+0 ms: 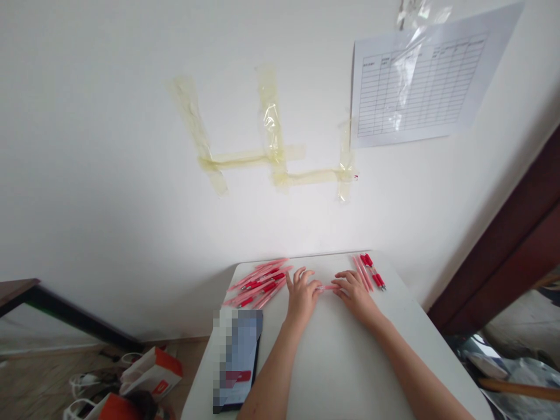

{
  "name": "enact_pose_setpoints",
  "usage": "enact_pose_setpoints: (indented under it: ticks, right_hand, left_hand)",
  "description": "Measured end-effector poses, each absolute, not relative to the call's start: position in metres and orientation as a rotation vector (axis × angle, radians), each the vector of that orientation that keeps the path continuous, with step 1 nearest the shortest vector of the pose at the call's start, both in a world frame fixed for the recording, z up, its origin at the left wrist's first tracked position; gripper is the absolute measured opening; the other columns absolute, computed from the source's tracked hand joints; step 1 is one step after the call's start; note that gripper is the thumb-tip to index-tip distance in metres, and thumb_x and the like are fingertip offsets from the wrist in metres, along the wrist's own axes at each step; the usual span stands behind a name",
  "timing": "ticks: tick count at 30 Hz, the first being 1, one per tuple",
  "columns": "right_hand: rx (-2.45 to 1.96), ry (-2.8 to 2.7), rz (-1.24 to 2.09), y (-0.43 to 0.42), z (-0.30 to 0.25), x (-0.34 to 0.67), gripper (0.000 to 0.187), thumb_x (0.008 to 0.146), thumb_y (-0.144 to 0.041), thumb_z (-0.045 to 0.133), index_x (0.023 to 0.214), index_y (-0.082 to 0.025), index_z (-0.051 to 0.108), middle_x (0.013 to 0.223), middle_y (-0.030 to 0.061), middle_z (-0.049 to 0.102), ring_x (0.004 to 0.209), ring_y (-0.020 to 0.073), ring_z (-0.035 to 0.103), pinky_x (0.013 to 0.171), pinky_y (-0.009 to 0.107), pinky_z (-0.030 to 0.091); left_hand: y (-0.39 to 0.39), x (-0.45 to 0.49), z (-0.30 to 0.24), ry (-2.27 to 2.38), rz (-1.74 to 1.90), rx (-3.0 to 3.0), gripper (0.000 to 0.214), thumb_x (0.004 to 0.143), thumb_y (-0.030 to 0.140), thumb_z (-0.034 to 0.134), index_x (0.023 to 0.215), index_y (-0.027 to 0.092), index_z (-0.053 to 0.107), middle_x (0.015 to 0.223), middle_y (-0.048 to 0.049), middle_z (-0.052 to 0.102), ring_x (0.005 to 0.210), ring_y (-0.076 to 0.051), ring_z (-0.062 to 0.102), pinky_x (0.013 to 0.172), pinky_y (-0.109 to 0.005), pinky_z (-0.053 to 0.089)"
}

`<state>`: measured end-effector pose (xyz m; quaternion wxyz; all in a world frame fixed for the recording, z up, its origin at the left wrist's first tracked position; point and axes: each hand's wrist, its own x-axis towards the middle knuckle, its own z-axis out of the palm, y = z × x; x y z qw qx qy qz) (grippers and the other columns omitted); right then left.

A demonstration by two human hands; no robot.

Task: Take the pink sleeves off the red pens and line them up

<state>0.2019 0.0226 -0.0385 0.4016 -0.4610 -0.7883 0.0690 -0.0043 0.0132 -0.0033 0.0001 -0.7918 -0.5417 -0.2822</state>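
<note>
One slim, pale-pink pen (329, 287), straight and nearly level

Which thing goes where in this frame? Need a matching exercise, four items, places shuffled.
Things:
1. Pink pen
2. Larger pen pile
3. Smaller pen group
4. Yellowish tape strips

Places:
A. Table, far left part
B. On the wall
C. Between left hand and right hand
D. Table, far right part

Pairs: 1-C; 2-A; 3-D; 4-B
</note>
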Motion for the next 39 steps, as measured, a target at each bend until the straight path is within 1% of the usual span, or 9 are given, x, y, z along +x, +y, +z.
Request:
enact_pose_setpoints:
  ticks: [7,13,19,24,28,33,35,37,39]
  right_hand:
    - [-1.172,-2.047,0.077,0.023,-0.038,0.202,0.018,0.097,-0.031,0.055,0.098,-0.027,0.072,0.117,0.0090,0.066,0.120,0.0275,0.053,0.098,0.049,0.052]
    - [-1.218,-2.071,0.034,0.023,-0.040,0.199,0.022,0.098,-0.034,0.053,0.089,-0.026,0.071,0.120,0.0088,0.066,0.125,0.0301,0.050,0.099,0.052,0.050]
    - [-1.221,-2.038,-0.021,0.026,-0.043,0.195,0.019,0.095,-0.031,0.058,0.084,-0.026,0.073,0.118,0.0079,0.068,0.128,0.0327,0.048,0.100,0.057,0.049]
    - [-1.187,-2.035,-0.060,0.026,-0.041,0.193,0.016,0.094,-0.027,0.060,0.085,-0.028,0.074,0.120,0.0050,0.071,0.132,0.0326,0.046,0.103,0.059,0.046]
    - [-1.195,-2.043,-0.146,0.024,-0.037,0.191,0.014,0.094,-0.030,0.062,0.088,-0.029,0.074,0.117,0.0019,0.073,0.131,0.0322,0.047,0.109,0.060,0.038]
    - [-1.157,-2.004,-0.256,0.022,-0.031,0.190,0.010,0.093,-0.030,0.065,0.091,-0.030,0.074,0.110,-0.0006,0.075,0.129,0.0307,0.050,0.113,0.060,0.031]
    - [-1.144,-1.974,-0.292,0.022,-0.028,0.191,0.009,0.092,-0.029,0.066,0.092,-0.030,0.074,0.107,-0.0014,0.076,0.127,0.0299,0.051,0.115,0.060,0.028]
    - [-1.160,-1.955,-0.320,0.021,-0.027,0.192,0.008,0.092,-0.030,0.066,0.092,-0.031,0.074,0.106,-0.0011,0.075,0.126,0.0298,0.052,0.114,0.060,0.029]
    - [-1.191,-1.944,-0.328,0.021,-0.027,0.193,0.008,0.092,-0.030,0.066,0.094,-0.031,0.074,0.109,0.0004,0.074,0.125,0.0300,0.052,0.111,0.058,0.034]
  left_hand:
    - [0.013,-0.005,-0.005,-1.675,-0.845,-2.467,0.012,0.089,0.025,0.067,0.095,0.031,0.074,0.128,-0.0010,0.065,0.136,-0.028,0.044,0.121,-0.070,0.012]
    - [0.016,-0.004,-0.008,-1.724,-0.801,-2.455,0.013,0.087,0.023,0.068,0.093,0.032,0.075,0.128,-0.0008,0.065,0.136,-0.031,0.043,0.119,-0.072,0.013]
    - [0.014,-0.001,-0.005,-1.751,-0.767,-2.451,0.019,0.092,0.021,0.060,0.090,0.032,0.075,0.129,0.0000,0.064,0.137,-0.032,0.041,0.117,-0.075,0.015]
    - [0.013,-0.002,-0.003,-1.792,-0.742,-2.439,0.020,0.091,0.020,0.060,0.089,0.032,0.076,0.127,-0.0009,0.064,0.138,-0.033,0.039,0.119,-0.075,0.011]
    - [0.013,-0.002,-0.003,-1.803,-0.738,-2.415,0.022,0.091,0.019,0.058,0.089,0.031,0.077,0.126,-0.0010,0.065,0.139,-0.035,0.037,0.119,-0.076,0.008]
    - [0.014,-0.001,-0.006,-1.860,-0.743,-2.419,0.023,0.092,0.019,0.057,0.087,0.028,0.078,0.125,-0.0042,0.063,0.139,-0.036,0.038,0.117,-0.078,0.011]
    - [0.015,0.000,-0.008,-1.863,-0.776,-2.411,0.023,0.092,0.019,0.058,0.088,0.027,0.078,0.128,-0.0058,0.061,0.141,-0.036,0.037,0.117,-0.078,0.013]
    - [0.015,0.000,-0.010,-1.839,-0.824,-2.389,0.018,0.091,0.020,0.061,0.088,0.027,0.078,0.133,-0.0063,0.057,0.143,-0.035,0.035,0.117,-0.077,0.012]
    - [0.015,-0.001,-0.010,-1.815,-0.860,-2.365,0.013,0.088,0.023,0.066,0.087,0.027,0.077,0.138,-0.0063,0.054,0.145,-0.035,0.033,0.118,-0.076,0.011]
